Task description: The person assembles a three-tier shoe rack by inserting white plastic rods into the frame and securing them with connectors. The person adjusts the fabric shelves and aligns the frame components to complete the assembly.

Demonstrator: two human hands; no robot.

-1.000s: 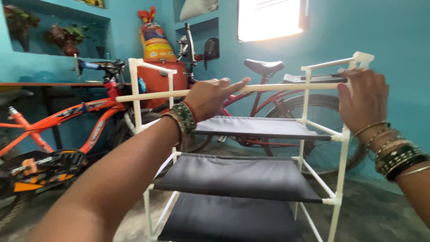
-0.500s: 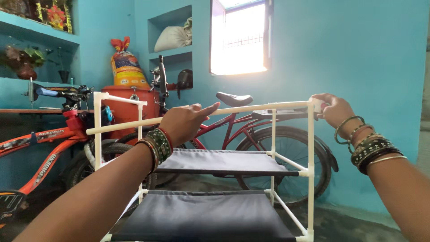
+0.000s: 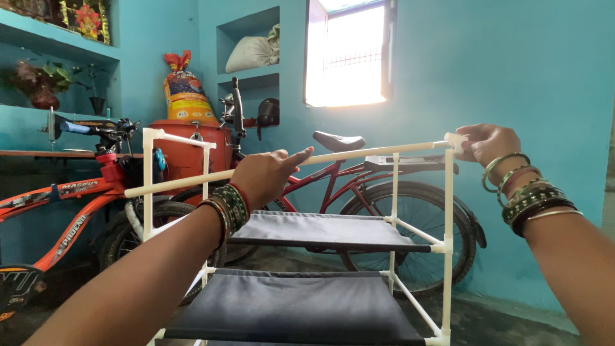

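Turquoise walls, niches and a bright window (image 3: 346, 54) behind; concrete floor below. Centre: white pipe rack (image 3: 419, 240) with dark fabric shelves (image 3: 320, 230), top front rail (image 3: 371, 152) loose at the right corner. Left hand (image 3: 266, 176) laid over the rail mid-span, fingers closed loosely around it, forefinger pointing along. Right hand (image 3: 490, 142) pinched shut on the corner joint (image 3: 456, 139). Best done by lining rail and joint square, bracing mid-span, pushing straight in. Little room at the far side: red bicycle (image 3: 384, 192) just behind, orange bicycle (image 3: 64, 205) near left, orange drum (image 3: 186, 150) beyond. More open at near right.
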